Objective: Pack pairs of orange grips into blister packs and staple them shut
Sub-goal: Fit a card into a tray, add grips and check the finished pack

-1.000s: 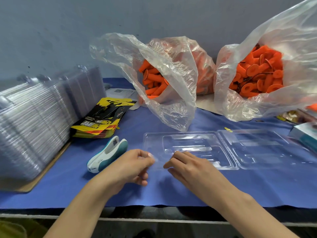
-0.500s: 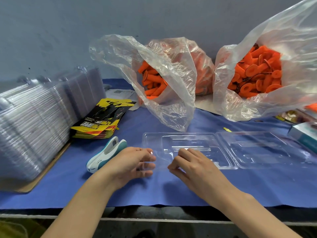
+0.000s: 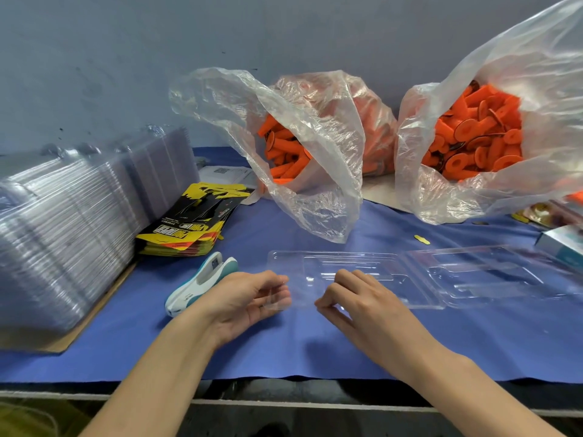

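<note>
Open blister pack (image 3: 347, 266) flat on counter (image 3: 284, 348). Left hand (image 3: 249, 298) pinches its near corner; right hand (image 3: 359, 298) curled, apparently pinching near edge.

The table (image 3: 284, 348) has a bright blue cover. The grips (image 3: 284, 152) are orange with black bits, inside see-through bags (image 3: 315, 190). The open blister pack (image 3: 473, 279) is clear. The stapler (image 3: 202, 283) is white and blue-green. The cards (image 3: 189, 222) are yellow and black with some red. The far wall (image 3: 126, 58) is grey-blue.
</note>
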`<state>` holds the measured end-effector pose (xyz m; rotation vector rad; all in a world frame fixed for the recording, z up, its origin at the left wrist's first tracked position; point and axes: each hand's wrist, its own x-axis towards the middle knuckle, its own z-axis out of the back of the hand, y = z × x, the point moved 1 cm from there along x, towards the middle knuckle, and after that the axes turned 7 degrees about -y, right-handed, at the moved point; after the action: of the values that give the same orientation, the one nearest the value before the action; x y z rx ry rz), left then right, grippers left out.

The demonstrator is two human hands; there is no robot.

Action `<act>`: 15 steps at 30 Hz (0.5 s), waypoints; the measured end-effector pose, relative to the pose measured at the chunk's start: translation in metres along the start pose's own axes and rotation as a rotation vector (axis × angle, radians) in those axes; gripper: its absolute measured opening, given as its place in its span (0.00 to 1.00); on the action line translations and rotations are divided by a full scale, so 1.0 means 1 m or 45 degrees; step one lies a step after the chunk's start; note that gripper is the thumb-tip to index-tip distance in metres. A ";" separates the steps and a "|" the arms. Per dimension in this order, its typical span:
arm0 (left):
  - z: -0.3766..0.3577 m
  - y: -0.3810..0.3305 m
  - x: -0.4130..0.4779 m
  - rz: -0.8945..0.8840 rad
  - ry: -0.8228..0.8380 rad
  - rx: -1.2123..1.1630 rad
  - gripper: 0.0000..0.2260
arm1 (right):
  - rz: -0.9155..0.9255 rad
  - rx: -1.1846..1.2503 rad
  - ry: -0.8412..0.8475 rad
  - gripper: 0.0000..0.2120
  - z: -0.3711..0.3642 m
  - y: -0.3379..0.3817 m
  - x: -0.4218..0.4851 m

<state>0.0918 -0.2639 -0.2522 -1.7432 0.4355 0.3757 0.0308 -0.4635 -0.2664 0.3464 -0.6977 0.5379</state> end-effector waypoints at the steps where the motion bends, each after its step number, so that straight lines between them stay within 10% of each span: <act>1: 0.001 -0.001 0.002 -0.016 -0.027 -0.011 0.08 | -0.009 0.005 -0.005 0.06 0.002 0.000 0.000; 15: 0.005 -0.005 0.019 -0.787 -0.528 1.421 0.12 | -0.008 -0.101 0.141 0.08 -0.004 0.003 -0.002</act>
<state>0.1105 -0.2601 -0.2574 -0.6094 -0.2060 0.0017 0.0302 -0.4596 -0.2702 0.2430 -0.6092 0.5180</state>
